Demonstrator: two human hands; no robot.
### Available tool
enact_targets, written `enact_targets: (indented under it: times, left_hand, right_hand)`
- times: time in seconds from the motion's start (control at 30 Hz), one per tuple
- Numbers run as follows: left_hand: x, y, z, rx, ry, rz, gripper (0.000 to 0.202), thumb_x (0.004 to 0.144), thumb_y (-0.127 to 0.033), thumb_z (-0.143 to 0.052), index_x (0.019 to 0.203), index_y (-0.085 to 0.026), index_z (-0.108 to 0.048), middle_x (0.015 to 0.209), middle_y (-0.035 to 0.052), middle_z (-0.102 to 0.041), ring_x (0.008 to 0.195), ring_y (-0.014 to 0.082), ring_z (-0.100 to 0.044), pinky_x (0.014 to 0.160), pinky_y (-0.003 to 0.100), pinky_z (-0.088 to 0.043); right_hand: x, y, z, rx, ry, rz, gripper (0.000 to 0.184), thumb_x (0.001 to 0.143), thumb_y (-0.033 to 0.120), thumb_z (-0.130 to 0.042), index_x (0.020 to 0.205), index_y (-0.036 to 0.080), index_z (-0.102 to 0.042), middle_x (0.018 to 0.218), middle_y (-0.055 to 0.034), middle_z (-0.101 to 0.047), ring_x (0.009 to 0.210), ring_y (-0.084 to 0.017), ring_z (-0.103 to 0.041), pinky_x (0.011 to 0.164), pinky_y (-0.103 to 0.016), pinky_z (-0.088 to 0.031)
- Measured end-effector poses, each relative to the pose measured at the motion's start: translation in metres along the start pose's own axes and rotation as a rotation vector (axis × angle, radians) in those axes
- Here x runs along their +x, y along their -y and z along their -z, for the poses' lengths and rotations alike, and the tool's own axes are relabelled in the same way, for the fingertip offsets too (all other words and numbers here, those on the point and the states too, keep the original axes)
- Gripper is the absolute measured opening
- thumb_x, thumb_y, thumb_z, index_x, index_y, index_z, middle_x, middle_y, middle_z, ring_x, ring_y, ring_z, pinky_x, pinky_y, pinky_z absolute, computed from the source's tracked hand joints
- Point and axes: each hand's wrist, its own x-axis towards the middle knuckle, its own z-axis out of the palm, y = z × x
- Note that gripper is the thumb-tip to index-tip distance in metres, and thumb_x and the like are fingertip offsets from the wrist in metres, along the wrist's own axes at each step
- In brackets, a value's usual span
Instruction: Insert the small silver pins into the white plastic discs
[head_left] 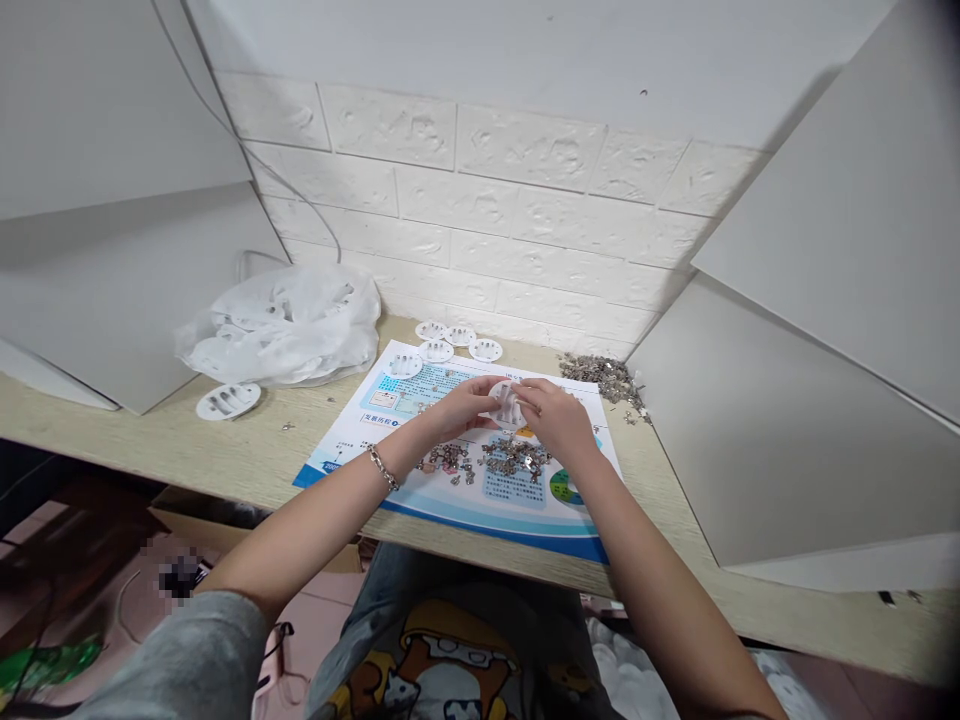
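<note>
heap [602,382], seemingly metal, right of hands [559,414]

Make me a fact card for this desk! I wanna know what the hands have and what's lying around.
Left hand: holding a white disc
Right hand: fingers at the disc's right side
Under the hands: printed sheet
Small metal pieces: two nearby heaps on the sheet
Bigger metal heap: far right, by the wall
Other white discs: six outside the bag
Plastic bag: left, white things inside

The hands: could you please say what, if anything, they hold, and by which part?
The left hand holds a white disc by its left edge; the right hand touches its right side.
</note>
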Motion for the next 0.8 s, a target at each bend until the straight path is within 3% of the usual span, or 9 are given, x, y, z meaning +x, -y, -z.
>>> enact_targets:
  times: [0.13, 0.2, 0.27, 0.33, 0.43, 0.67, 0.8]
  left_hand:
    - [0.0, 0.001, 0.0, 0.018, 0.019, 0.007, 0.026, 0.076, -0.009, -0.054, 0.102, -0.013, -0.056, 0.086, 0.0064, -0.058, 0.069, 0.0096, -0.055, 0.057, 0.02, -0.046]
    - [0.0, 0.002, 0.001, 0.019, 0.001, 0.013, 0.023, 0.08, -0.017, -0.055, 0.102, -0.015, -0.054, 0.085, 0.006, -0.057, 0.069, 0.0096, -0.055, 0.055, 0.02, -0.046]
    - [0.002, 0.004, 0.002, 0.02, -0.017, 0.014, 0.024, 0.082, -0.021, -0.054, 0.105, -0.016, -0.052, 0.082, 0.0052, -0.056, 0.067, 0.0098, -0.055, 0.054, 0.021, -0.047]
    - [0.004, 0.005, 0.002, 0.044, -0.045, 0.01, 0.024, 0.082, -0.021, -0.052, 0.106, -0.016, -0.051, 0.08, 0.0043, -0.055, 0.065, 0.0102, -0.055, 0.053, 0.022, -0.048]
    - [0.005, 0.005, 0.002, 0.157, -0.081, 0.01, 0.021, 0.082, -0.021, -0.05, 0.102, -0.016, -0.052, 0.075, 0.0029, -0.054, 0.06, 0.0101, -0.054, 0.047, 0.021, -0.047]
    - [0.001, 0.002, -0.005, 0.372, -0.126, 0.018, 0.019, 0.081, -0.024, -0.049, 0.097, -0.016, -0.056, 0.067, 0.0018, -0.056, 0.051, 0.0088, -0.051, 0.04, 0.018, -0.043]
    - [0.0, 0.003, -0.006, 0.405, -0.129, 0.002, 0.02, 0.081, -0.026, -0.049, 0.096, -0.015, -0.057, 0.067, 0.0025, -0.056, 0.051, 0.0089, -0.052, 0.04, 0.018, -0.043]
  right_hand:
    - [0.0, 0.003, -0.003, 0.124, 0.046, 0.066, 0.04, 0.081, 0.026, -0.04, 0.12, 0.025, -0.052, 0.128, -0.0016, -0.046, 0.104, -0.021, -0.052, 0.071, -0.031, -0.048]
    - [0.001, 0.004, -0.006, 0.269, 0.006, 0.069, 0.04, 0.08, 0.025, -0.04, 0.118, 0.023, -0.054, 0.127, -0.0028, -0.048, 0.11, -0.021, -0.049, 0.08, -0.033, -0.046]
    - [0.002, 0.005, -0.008, 0.443, -0.071, -0.018, 0.038, 0.08, 0.027, -0.04, 0.114, 0.021, -0.057, 0.118, -0.0044, -0.055, 0.105, -0.02, -0.052, 0.082, -0.033, -0.044]
    - [0.004, 0.006, -0.009, 0.592, -0.133, -0.171, 0.037, 0.08, 0.033, -0.042, 0.109, 0.019, -0.06, 0.106, -0.0054, -0.061, 0.093, -0.019, -0.057, 0.076, -0.031, -0.045]
    - [0.005, 0.007, -0.01, 0.708, -0.112, -0.324, 0.036, 0.078, 0.041, -0.045, 0.096, 0.017, -0.065, 0.081, -0.004, -0.065, 0.07, -0.016, -0.058, 0.06, -0.026, -0.043]
    - [0.006, 0.007, -0.01, 0.69, -0.084, -0.351, 0.03, 0.073, 0.042, -0.049, 0.073, 0.015, -0.063, 0.052, 0.0013, -0.049, 0.051, -0.011, -0.044, 0.048, -0.022, -0.031]
    - [0.005, 0.006, -0.01, 0.661, -0.07, -0.354, 0.032, 0.074, 0.046, -0.048, 0.073, 0.016, -0.062, 0.05, 0.0018, -0.045, 0.05, -0.012, -0.043, 0.047, -0.023, -0.03]
